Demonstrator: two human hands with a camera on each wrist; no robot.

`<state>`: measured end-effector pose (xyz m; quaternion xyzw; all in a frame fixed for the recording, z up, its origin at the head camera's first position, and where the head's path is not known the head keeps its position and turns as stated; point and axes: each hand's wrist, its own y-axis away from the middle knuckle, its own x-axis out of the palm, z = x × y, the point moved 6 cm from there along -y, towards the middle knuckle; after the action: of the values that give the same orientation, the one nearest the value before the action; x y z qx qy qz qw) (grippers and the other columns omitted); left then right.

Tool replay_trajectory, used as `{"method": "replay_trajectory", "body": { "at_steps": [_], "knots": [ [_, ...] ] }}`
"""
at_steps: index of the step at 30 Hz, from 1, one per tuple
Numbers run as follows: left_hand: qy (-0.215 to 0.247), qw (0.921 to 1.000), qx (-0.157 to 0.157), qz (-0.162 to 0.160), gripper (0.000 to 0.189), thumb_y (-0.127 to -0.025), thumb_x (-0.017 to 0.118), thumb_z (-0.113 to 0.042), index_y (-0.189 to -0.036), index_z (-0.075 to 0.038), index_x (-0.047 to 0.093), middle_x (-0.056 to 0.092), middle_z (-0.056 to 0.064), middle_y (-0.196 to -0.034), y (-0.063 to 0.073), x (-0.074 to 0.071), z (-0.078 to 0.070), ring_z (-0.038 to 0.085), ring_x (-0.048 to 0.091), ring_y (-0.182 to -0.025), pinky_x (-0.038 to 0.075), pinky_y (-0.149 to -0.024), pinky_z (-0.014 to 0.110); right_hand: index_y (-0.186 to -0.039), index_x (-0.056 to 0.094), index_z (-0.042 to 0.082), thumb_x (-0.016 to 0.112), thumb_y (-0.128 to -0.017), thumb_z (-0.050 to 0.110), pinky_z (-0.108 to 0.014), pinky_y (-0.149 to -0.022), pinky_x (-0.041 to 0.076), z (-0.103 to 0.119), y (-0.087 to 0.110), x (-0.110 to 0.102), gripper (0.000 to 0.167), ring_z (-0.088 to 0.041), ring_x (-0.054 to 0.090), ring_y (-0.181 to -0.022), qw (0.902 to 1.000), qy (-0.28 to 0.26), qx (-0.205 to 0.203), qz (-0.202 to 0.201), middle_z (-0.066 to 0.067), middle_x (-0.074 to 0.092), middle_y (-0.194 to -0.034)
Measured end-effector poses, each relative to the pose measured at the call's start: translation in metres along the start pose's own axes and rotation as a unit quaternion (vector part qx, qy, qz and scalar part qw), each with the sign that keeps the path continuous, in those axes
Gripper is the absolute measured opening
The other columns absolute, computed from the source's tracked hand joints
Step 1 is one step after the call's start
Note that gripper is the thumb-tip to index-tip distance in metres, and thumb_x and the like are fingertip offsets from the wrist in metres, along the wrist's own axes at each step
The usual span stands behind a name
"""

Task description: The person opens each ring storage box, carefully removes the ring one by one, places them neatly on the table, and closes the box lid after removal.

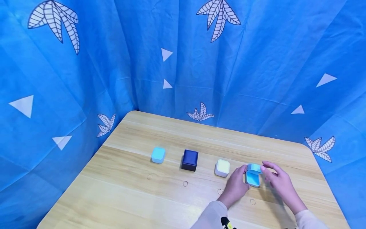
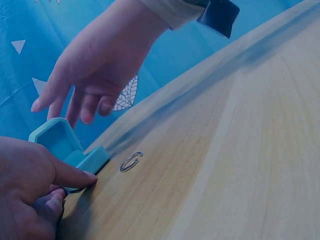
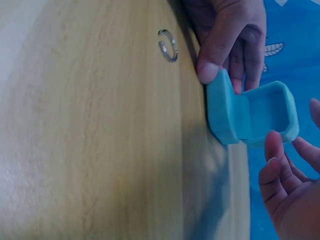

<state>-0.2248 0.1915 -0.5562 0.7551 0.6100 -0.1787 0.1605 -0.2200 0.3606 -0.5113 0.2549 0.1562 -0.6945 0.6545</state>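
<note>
An open turquoise ring box (image 1: 253, 179) stands on the table with its lid raised and its inside showing. My left hand (image 1: 236, 185) grips the base of it from the left side, thumb at the front in the left wrist view. My right hand (image 1: 279, 182) is at the lid's right side, fingers loosely bent; in the right wrist view its fingertips are right at the lid's edge (image 3: 292, 120). A thin silvery ring with a gap in its band (image 2: 125, 165) lies on the wood in front of the box.
Left of my hands stand a closed cream box (image 1: 222, 168), a dark blue box (image 1: 190, 160) and another turquoise box (image 1: 158, 155), also closed. Several thin rings lie in front of them. A blue patterned curtain (image 1: 183, 63) hangs around the wooden table (image 1: 120, 187).
</note>
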Motion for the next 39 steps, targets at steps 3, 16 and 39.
{"method": "replay_trajectory", "body": {
  "at_steps": [3, 16, 39],
  "knots": [
    [-0.001, 1.0, 0.002, 0.0, 0.082, -0.074, 0.083, 0.003, -0.141, -0.032, 0.053, 0.061, -0.014, -0.129, 0.0, 0.0, 0.0, 0.007, 0.059, -0.122, 0.05, -0.103, 0.025, -0.149, 0.046, 0.008, 0.056, -0.1, 0.051, -0.03, -0.054, 0.049, -0.006, -0.005, 0.004, 0.066, -0.014, 0.06, -0.069, 0.9998, 0.009, 0.01, 0.016, -0.003, 0.064, -0.096],
    [0.0, 1.0, 0.007, 0.004, 0.081, -0.075, 0.083, 0.003, -0.141, -0.032, 0.053, 0.061, -0.013, -0.13, 0.002, -0.001, -0.003, 0.007, 0.058, -0.123, 0.049, -0.104, 0.025, -0.15, 0.045, 0.007, 0.052, -0.101, 0.053, -0.03, -0.051, 0.044, -0.018, -0.011, 0.011, 0.068, -0.015, 0.05, -0.059, 0.9985, -0.007, 0.03, 0.045, -0.005, 0.064, -0.076],
    [-0.022, 0.9997, 0.002, 0.014, 0.082, -0.077, 0.084, -0.002, -0.146, -0.029, 0.049, 0.058, -0.011, -0.138, 0.001, 0.001, -0.002, 0.009, 0.056, -0.128, 0.048, -0.106, 0.025, -0.149, 0.045, 0.003, 0.063, -0.1, 0.036, -0.029, -0.05, 0.048, -0.02, 0.003, 0.022, 0.062, -0.013, 0.052, -0.057, 0.9976, -0.053, 0.007, 0.045, -0.004, 0.058, -0.068]
  ]
}}
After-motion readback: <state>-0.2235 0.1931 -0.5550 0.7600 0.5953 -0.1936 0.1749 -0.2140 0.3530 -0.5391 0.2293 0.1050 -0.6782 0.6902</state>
